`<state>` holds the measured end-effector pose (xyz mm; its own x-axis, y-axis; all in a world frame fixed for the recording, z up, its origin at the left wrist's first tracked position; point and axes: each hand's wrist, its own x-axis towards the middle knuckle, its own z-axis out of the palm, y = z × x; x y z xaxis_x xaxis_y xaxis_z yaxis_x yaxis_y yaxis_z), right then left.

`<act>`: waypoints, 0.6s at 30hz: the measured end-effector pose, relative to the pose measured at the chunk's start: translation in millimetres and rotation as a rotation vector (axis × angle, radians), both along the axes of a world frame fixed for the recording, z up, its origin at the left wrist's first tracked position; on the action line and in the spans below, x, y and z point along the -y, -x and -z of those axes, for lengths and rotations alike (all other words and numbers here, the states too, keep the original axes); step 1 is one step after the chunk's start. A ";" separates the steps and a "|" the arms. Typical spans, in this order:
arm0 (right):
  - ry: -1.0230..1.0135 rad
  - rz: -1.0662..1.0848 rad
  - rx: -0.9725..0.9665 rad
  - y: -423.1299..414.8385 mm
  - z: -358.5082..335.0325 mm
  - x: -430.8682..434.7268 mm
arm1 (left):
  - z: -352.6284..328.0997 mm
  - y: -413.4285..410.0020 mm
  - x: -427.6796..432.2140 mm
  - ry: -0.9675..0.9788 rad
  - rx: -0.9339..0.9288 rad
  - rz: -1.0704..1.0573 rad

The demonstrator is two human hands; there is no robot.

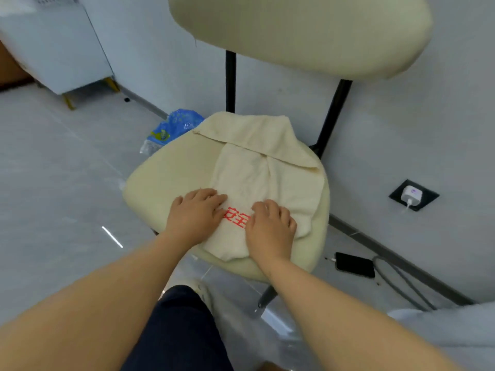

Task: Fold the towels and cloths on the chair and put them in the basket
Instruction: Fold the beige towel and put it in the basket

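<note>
The towel (257,167) is being shown in the head view, lying partly folded on the chair seat (171,178). Its far end is bunching toward the seat's back, and its near end, marked with red characters, is being held down at the seat's front. The left hand (197,215) is being pressed flat on it, fingers straight. The right hand (270,226) is being laid just beside it, slightly apart, fingers bent over the cloth; whether a fold is being pinched cannot be told.

The near end is overhanging the seat's front edge, so a forward pull is judged likely to drag the towel off. The loose far layers could also be undone by a hasty sweep.

Bare cushion is being left open on the seat's left part, while a wall (401,116) is closing in on its right. No basket is being shown.
</note>
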<state>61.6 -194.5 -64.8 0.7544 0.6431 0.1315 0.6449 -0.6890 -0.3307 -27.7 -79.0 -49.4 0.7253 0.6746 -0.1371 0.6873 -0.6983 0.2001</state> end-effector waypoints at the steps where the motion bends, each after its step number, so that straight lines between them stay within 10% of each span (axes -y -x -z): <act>1: 0.003 -0.024 0.011 -0.9 -4.3 2.7 | -7.9 1.9 3.8 -0.016 -0.021 -0.018; 7: -0.011 -0.172 0.002 -0.7 -10.7 14.2 | -33.7 -14.6 16.6 -0.065 -0.195 0.060; 12: 0.032 -0.340 -0.263 -8.1 -27.0 31.1 | -59.0 -17.1 21.3 0.323 -0.474 0.160; 15: -0.056 -0.284 -0.396 -23.5 -50.8 33.0 | -61.5 -7.4 3.7 0.468 -0.320 0.106; 18: -0.247 -0.259 -0.245 -49.7 -60.7 12.0 | -45.9 -18.0 -27.8 0.200 0.033 -0.065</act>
